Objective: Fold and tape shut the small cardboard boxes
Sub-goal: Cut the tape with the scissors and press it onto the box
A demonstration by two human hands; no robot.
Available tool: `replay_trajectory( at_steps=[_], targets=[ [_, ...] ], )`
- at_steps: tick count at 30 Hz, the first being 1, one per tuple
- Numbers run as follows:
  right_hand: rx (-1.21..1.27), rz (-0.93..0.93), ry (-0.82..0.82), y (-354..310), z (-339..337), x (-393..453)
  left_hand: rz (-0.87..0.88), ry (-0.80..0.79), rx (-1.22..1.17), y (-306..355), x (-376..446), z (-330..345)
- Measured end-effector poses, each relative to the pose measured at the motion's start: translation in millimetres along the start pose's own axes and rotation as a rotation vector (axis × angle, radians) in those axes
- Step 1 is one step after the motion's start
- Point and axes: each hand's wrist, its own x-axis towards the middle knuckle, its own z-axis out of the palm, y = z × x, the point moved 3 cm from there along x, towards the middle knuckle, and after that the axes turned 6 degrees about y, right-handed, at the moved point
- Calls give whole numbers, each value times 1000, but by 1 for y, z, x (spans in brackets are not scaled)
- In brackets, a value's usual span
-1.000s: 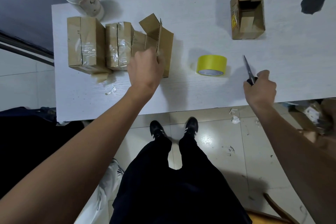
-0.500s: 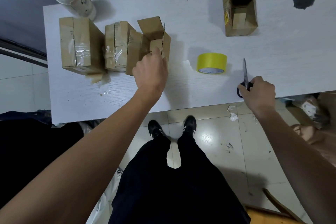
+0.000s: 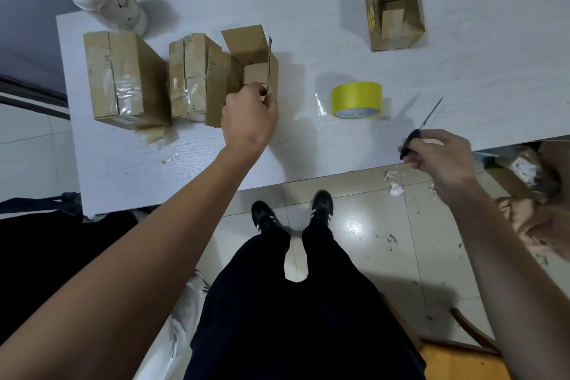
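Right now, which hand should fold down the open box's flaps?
Probably the left hand: it is already at the open box, its grip on the near edge. The right hand holds scissors, away beyond the yellow tape roll.

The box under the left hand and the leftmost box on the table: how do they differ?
The box under the left hand has its top open with flaps raised; the leftmost box is closed. The leftmost box has clear tape over its seam; the open one shows none on top. The left hand holds the open box's near edge; nothing touches the leftmost box. Both are small brown cardboard boxes on the white table.
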Motion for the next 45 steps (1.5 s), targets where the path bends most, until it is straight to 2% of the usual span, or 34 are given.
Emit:
replay_trajectory(
  at_steps=[3, 5, 6, 8, 11, 14, 16, 18, 22, 25, 30, 33, 38, 40, 42, 45],
  targets=[
    [360, 13, -209, 1, 24, -49, -4, -10, -58, 0, 2, -3],
    [474, 28, -349, -2, 50, -82, -3, -5, -81, 1, 3, -6],
    [493, 20, -369, -4, 63, -93, 0, -2, -81, 1, 4, -7],
    [505, -65, -290, -16, 83, -101, 8, 0, -77, 1, 4, -9],
    [483, -364, -84, -57, 91, -91, 13, 2, -85, 2, 5, -10],
    [217, -748, 56, -103, 102, -69, 16, -10, -95, 1, 5, -8],
    [-27, -925, 171, -122, 122, -52, 21, -34, -84, 0, 4, -7],
    [-330, -1015, 241, -128, 144, -35, 27, -56, -37, 0, 3, -4],
    [-763, -1136, 124, -108, 176, -18, 14, -98, 52, 3, 4, -1],
    [-992, -1278, 251, -90, 179, -9, -21, -108, 64, 3, 6, -3],
    [-1033, -1149, 361, -92, 145, 19, -31, -79, 103, -9, 11, -6],
    [-1013, -1182, 292, -92, 141, 20, 23, -83, 152, -8, 8, -3],
    [-941, -1178, 185, -98, 136, 21, 12, -53, 122, -13, 8, 0],
    [-792, -1139, 131, -105, 132, 13, 0, -44, 88, -18, 9, 0],
    [-522, -1058, 58, -118, 123, -4, -20, -33, 55, -21, 9, -1],
    [-124, -857, 120, -143, 97, -42, -30, -17, 0, -23, 9, -3]
  ],
)
